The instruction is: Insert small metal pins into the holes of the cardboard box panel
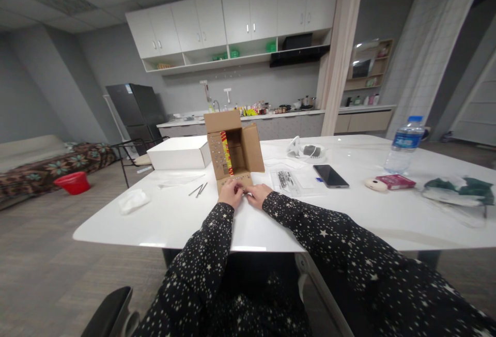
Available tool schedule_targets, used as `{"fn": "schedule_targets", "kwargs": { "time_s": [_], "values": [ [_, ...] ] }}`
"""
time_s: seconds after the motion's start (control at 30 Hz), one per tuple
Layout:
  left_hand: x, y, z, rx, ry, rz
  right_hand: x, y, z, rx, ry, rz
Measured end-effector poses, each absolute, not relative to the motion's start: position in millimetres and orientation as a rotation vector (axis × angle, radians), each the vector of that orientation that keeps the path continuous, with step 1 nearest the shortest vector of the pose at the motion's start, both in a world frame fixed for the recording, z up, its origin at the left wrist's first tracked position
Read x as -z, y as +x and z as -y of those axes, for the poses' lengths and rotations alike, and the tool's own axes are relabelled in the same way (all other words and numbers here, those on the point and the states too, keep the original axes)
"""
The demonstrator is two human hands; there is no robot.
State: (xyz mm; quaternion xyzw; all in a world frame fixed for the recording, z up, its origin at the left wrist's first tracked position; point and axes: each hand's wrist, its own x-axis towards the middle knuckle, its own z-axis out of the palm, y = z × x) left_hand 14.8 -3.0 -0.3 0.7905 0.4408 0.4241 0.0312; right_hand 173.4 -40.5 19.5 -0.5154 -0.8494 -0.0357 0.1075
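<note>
An open cardboard box (222,154) stands on the white table, its opening turned toward me and its flaps spread. Small shiny dots, perhaps stick-on gems, cover its left flap beside a red and yellow strip, and more lie along the front flap (241,178). My left hand (231,194) is at the edge of that front flap, fingers curled and closed. Close by on its right, my right hand (259,196) has its fingertips pinched near the same edge. What lies between the fingers is too small to make out.
Thin metal rods (199,190) and a crumpled tissue (134,201) lie to the left, before a white box (179,152). On the right are a clear plastic case (287,182), a phone (330,176), a water bottle (405,146) and a dark red packet (396,182).
</note>
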Motion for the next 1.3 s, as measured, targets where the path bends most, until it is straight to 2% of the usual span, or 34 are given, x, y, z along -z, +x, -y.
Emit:
{"fn": "schedule_targets", "kwargs": {
  "time_s": [1.3],
  "values": [
    [0.8,16.7,5.2,-1.152,2.478,-1.372,-17.8,173.2,39.1,0.113,-1.532,2.491]
  ]
}}
